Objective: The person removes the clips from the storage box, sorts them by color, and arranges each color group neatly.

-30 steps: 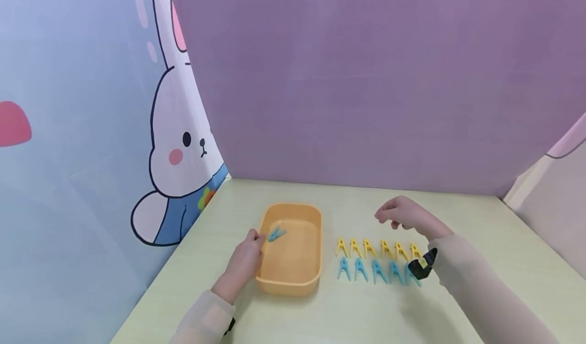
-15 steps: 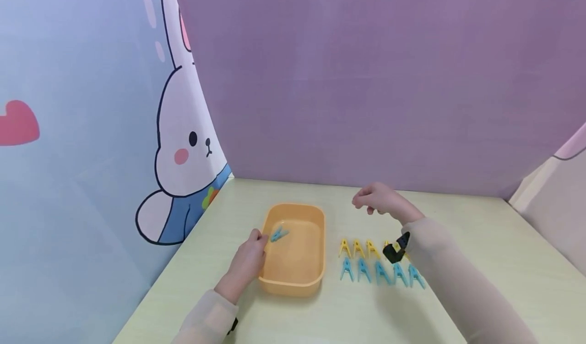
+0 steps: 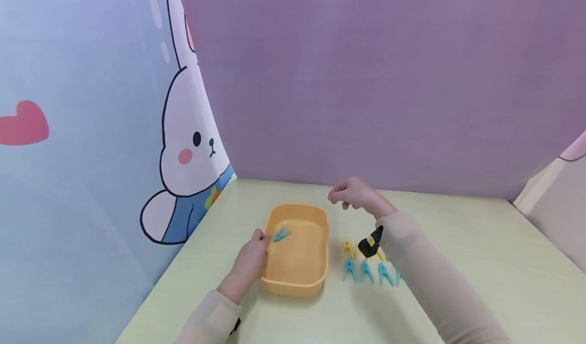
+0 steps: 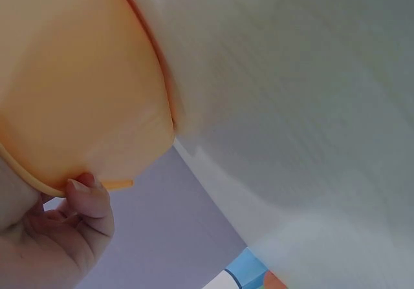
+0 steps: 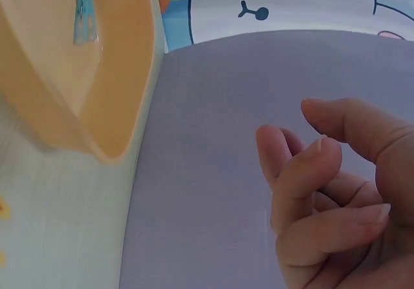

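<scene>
An orange plastic basin (image 3: 296,265) stands on the table, one blue clothespin (image 3: 281,234) lying inside it. My left hand (image 3: 249,260) grips the basin's left rim; in the left wrist view its thumb and fingers pinch the edge (image 4: 118,185). Over the table, to the right of the basin's far end, hovers my right hand (image 3: 358,196). Its fingers are loosely bent with nothing in them, and the right wrist view shows the thumb apart from the index finger. Yellow clothespins (image 3: 348,248) and blue clothespins (image 3: 350,269) lie in two rows, partly hidden by my right forearm.
The pale table (image 3: 458,242) meets a purple backdrop (image 3: 366,79) at the rear. A blue wall panel with a cartoon rabbit (image 3: 192,155) borders the left side. A dark wrist device (image 3: 371,242) sits on my right sleeve.
My right hand has moved left toward the basin, and its forearm now covers more of the clothespin rows. The left hand keeps its grip on the rim. The head view has shifted slightly.
</scene>
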`<state>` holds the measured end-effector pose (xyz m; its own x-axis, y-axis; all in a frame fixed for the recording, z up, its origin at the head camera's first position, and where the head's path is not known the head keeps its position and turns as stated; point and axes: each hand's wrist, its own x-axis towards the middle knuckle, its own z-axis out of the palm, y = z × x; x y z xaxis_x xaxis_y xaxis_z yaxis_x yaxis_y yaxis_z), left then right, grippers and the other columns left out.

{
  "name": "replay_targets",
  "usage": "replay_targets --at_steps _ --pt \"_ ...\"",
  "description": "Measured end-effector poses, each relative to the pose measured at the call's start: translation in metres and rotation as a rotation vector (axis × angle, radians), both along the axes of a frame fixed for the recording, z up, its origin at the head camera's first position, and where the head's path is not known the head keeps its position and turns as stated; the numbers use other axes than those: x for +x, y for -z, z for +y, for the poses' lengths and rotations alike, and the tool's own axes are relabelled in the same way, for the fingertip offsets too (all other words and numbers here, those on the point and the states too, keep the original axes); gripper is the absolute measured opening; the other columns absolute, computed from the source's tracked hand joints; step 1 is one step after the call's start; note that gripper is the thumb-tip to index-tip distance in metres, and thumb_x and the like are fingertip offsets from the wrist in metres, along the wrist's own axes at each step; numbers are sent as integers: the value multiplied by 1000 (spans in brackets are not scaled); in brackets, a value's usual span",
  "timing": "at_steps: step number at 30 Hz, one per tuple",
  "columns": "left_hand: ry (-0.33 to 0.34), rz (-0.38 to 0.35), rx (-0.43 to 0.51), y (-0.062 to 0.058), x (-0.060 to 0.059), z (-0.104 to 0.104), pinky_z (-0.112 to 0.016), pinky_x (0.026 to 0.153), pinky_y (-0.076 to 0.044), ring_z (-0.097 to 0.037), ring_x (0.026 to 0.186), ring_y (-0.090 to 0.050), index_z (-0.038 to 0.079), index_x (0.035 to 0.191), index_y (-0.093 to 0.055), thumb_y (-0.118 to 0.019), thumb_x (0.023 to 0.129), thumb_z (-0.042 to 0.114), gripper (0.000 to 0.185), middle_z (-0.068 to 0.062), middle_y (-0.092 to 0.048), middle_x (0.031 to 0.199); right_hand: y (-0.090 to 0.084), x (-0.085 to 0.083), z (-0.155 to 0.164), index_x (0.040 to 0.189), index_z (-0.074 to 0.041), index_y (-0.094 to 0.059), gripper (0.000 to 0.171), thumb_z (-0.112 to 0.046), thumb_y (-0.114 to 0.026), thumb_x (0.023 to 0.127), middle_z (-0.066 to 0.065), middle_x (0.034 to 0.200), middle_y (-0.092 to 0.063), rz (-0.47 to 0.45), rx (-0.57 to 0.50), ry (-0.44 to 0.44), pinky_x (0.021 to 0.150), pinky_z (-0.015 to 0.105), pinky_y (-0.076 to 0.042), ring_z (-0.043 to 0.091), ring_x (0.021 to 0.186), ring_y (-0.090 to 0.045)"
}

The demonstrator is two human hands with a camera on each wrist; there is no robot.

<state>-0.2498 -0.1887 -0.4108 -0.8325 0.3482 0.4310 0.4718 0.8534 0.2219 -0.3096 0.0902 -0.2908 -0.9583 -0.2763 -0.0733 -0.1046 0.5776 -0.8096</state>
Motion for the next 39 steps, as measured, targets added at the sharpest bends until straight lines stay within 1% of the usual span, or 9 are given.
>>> replay_targets --at_steps 3,8,10,15,22,28,32,36,39 --pt "3 12 -3 1 0 0 -23 51 -45 -16 61 -52 -11 109 -60 -66 72 -12 37 -10 -45 91 2 -2 -8 98 -3 -68 20 -18 -62 85 7 85 -62 -1 -12 -6 45 23 -28 16 55 -50" --pt "1 16 -13 1 -1 2 -23 51 -46 -16 61 -52 -11 108 -60 -66 72 -12 37 -10 -45 91 7 -6 -22 101 -2 -67 22 -17 -62 86 12 89 -62 -17 -33 -18 44 22 -28 16 56 -50" --pt "-3 10 -17 1 -1 3 -23 52 -46 -17 61 -53 -11 108 -60 -66 72 -12 37 -10 -45 91 8 -7 -27 100 -2 -67 22 -17 -62 86 12 89 -63 -24 -40 -19 44 21 -28 16 57 -51" --pt "-4 2 -20 1 -1 3 -24 51 -46 -16 61 -51 -11 109 -59 -66 73 -11 36 -10 -45 91 14 -11 -37 97 -4 -69 18 -16 -63 85 7 82 -63 -17 -55 -33 44 22 -29 16 56 -52" --pt "-15 -11 -25 0 -1 5 -25 52 -46 -17 62 -51 -10 110 -59 -65 74 -10 36 -10 -45 92 21 -14 -49 96 -4 -69 18 -16 -64 85 6 79 -63 -11 -66 -56 45 23 -29 13 53 -50" --pt "-22 -7 -22 0 1 6 -26 52 -46 -17 62 -52 -11 111 -59 -65 74 -11 37 -10 -45 92 30 -18 -61 94 -5 -70 15 -16 -64 85 8 83 -64 -27 -64 -54 47 25 -32 16 56 -52" --pt "-17 -7 -20 -1 2 6 -25 51 -46 -17 61 -52 -11 110 -59 -66 73 -11 38 -11 -46 92 36 -20 -68 91 -7 -71 12 -15 -64 85 9 87 -65 -33 -70 -59 47 26 -32 15 55 -52" --pt "-14 -10 -13 -2 2 7 -25 51 -46 -18 62 -52 -11 110 -59 -66 73 -11 38 -11 -46 93 41 -21 -73 89 -7 -71 11 -15 -64 84 7 87 -65 -26 -58 -64 46 25 -33 14 56 -52" --pt "-6 -6 -8 -1 2 9 -25 52 -46 -18 62 -52 -11 109 -59 -66 73 -11 37 -11 -46 92 46 -20 -77 86 -7 -70 11 -14 -63 85 9 86 -65 -33 -47 -57 46 25 -33 14 54 -51"
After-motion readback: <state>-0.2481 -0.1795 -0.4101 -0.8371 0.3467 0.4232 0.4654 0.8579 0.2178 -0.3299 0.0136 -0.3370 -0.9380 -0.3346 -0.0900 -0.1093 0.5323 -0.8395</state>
